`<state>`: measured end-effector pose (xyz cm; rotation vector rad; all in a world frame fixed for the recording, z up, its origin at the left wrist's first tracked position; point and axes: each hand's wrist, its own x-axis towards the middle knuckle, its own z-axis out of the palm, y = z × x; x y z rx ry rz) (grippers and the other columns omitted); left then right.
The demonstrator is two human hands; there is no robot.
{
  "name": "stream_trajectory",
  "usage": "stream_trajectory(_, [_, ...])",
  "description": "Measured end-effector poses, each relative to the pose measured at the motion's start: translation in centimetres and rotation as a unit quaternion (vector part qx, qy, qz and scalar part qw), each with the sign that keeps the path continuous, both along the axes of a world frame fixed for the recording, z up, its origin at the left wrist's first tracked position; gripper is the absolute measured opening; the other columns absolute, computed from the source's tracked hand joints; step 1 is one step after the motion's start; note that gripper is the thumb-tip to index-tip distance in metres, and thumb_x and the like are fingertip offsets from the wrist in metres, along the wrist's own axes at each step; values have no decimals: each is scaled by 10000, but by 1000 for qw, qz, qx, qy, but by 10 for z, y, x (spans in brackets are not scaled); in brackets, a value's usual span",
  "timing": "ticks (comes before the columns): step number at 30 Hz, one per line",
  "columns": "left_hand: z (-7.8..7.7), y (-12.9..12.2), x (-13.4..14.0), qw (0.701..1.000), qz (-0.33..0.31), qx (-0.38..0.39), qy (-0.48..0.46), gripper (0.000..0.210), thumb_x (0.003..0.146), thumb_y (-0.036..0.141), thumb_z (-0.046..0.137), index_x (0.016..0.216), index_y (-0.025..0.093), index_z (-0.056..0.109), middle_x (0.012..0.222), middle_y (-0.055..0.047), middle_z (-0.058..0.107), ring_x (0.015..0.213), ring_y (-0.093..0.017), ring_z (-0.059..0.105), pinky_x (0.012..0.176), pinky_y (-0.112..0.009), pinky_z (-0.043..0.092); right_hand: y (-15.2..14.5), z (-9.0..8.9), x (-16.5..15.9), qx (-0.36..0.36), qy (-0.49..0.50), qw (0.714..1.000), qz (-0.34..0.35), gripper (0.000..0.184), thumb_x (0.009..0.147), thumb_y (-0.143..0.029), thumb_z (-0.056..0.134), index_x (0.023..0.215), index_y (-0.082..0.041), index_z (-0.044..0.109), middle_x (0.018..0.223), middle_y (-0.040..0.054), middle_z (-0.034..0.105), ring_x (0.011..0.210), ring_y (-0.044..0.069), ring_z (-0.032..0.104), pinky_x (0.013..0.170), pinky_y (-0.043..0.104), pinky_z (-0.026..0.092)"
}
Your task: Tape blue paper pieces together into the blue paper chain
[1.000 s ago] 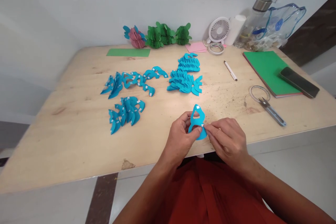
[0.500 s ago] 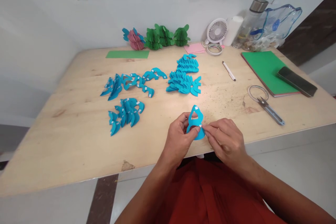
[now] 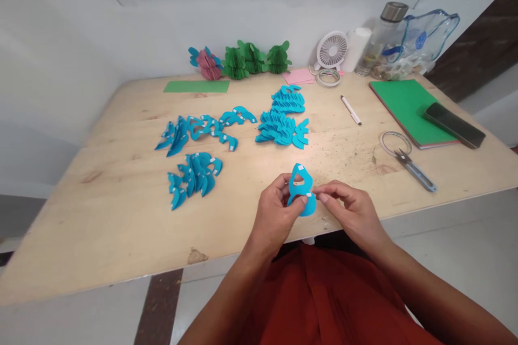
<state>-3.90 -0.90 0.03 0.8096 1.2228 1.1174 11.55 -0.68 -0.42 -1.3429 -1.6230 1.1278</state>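
While the left hand [image 3: 279,207] gripped a bright blue, figure-eight-shaped paper cut-out [image 3: 300,189] between thumb and fingers above the near edge of the pale wooden table [image 3: 121,210], the right hand [image 3: 354,207] stood at its 3 o'clock side, thumb and forefinger drawn together; whether they pinched anything or touched the paper could not be told. Clock directions were taken from this piece, 12 pointing away from the person. Small white square patches [image 3: 309,194] showed at its tip and waist.

At 9 o'clock lay a fanned cluster of patched blue paper pieces [image 3: 198,172]. Near 3 o'clock, grey-handled snips [image 3: 418,172] overlapped a narrow white tape ring [image 3: 410,145]. At 10 o'clock was a looser spread of patched blue paper pieces [image 3: 206,129]. Between 11 and 12 o'clock sat a nearer bunched blue paper row [image 3: 279,128] and a farther bunched blue paper row [image 3: 288,101], neither with discernible patches. By this evidence, patching appeared done on the 9 and 10 o'clock groups, in hand on the held piece, and left undone on the bunched rows.

Farther off, a slim white pen [image 3: 350,110] lay at 1 o'clock; around 11 o'clock, three green pleated paper figures [image 3: 253,59] and one pink pleated paper figure [image 3: 208,64] looked finished.
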Motion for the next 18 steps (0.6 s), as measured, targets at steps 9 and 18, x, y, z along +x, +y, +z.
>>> stream_trajectory(9, [2, 0, 1, 999, -31, 19, 14, 202, 642, 158, 646, 842, 166, 620, 737, 14, 624, 685, -119, 570, 619, -213, 453, 5, 1, -8, -55, -12, 998, -12, 123, 778, -282, 589, 697, -189, 595, 632, -6, 585, 605, 133, 524, 575, 255, 440])
stream_trajectory(18, [0, 1, 0, 999, -32, 9, -11, 240, 641, 139, 647, 879, 161, 626, 778, -3, 642, 712, -125, 578, 630, -215, 463, 10, -4, -9, -137, 64, 989, -6, 164, 753, -316, 587, 663, -183, 555, 627, -21, 522, 598, 117, 470, 572, 248, 394])
